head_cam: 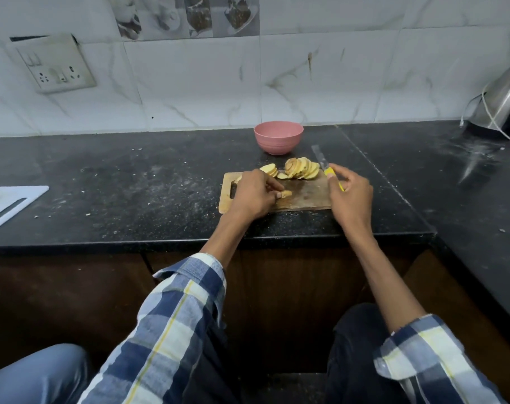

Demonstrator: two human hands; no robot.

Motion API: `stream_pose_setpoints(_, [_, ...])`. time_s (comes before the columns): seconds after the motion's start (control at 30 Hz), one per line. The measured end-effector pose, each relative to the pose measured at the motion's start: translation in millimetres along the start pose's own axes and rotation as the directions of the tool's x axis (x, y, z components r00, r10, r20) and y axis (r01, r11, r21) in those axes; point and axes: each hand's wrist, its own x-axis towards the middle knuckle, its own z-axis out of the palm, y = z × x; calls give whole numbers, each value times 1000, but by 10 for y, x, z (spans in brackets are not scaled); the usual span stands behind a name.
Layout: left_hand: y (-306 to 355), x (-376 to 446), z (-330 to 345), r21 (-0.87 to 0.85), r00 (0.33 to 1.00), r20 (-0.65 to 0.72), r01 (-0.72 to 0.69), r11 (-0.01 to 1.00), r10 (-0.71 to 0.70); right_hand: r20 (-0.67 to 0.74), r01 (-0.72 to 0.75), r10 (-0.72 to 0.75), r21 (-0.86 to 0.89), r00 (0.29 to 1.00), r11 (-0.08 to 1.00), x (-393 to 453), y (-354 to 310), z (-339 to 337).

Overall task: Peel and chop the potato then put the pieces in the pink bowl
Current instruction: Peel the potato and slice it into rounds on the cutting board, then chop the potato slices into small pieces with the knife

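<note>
- Potato slices (301, 169) lie fanned along the far edge of the board (306, 196), pushed back, likely to leave the near part free for cutting.
- A smaller row of slices (269, 169) sits just left of that fan, also on the board.
- Left hand (253, 195) rests on the board with fingers curled, pinching one small potato piece (285, 194) against the wood, probably to steady it for a cut.
- Right hand (350, 191) holds the knife (323, 164) by its yellow handle in a loose grip, some fingers partly spread; the blade points away toward the wall, off to the side of the slices, clear of the left hand.
- Bowl (278, 138) stands on the tabletop (131, 182) just beyond the board, near enough for an easy transfer; it looks empty, though its bottom is not fully visible.
- Judging by this, slicing is largely done and no pieces have gone into the bowl yet.
</note>
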Motion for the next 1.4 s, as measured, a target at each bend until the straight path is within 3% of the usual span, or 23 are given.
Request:
stream_pose_setpoints(0.13, [196, 90, 185, -4, 999, 21, -48, 999, 48, -15, -164, 168, 149, 986, 975, 162, 228, 56])
stream_pose_setpoints(0.53, [374, 114, 339, -88, 994, 7, -104, 991, 105, 10, -50, 50, 43, 999, 998, 183, 329, 104])
stream_pose_setpoints(0.7, [183, 56, 123, -121, 991, -105, -93, 988, 81, -36, 160, -164, -107, 986, 981, 163, 16, 306])
stream_pose_setpoints(0.8, [-16, -2, -66, -80, 966, -257, -24, 997, 3, 2, 301, -302, -90, 953, 949, 167, -135, 548])
stream_pose_setpoints(0.93, [-330, -13, -285, -77, 909, -386, 141, 987, -160, 46, 318, -315, -80, 948, 945, 189, 5, 686])
stream_pose_setpoints(1.1, [-464, 65, -339, -73, 938, -197, 276, 958, -285, 50, 306, -303, -88, 952, 948, 211, 66, 693])
stream_pose_setpoints(1.4, [-488, 182, -360, -79, 940, -208, 261, 962, -271, 80, 314, -306, -107, 949, 943, 207, 85, 703])
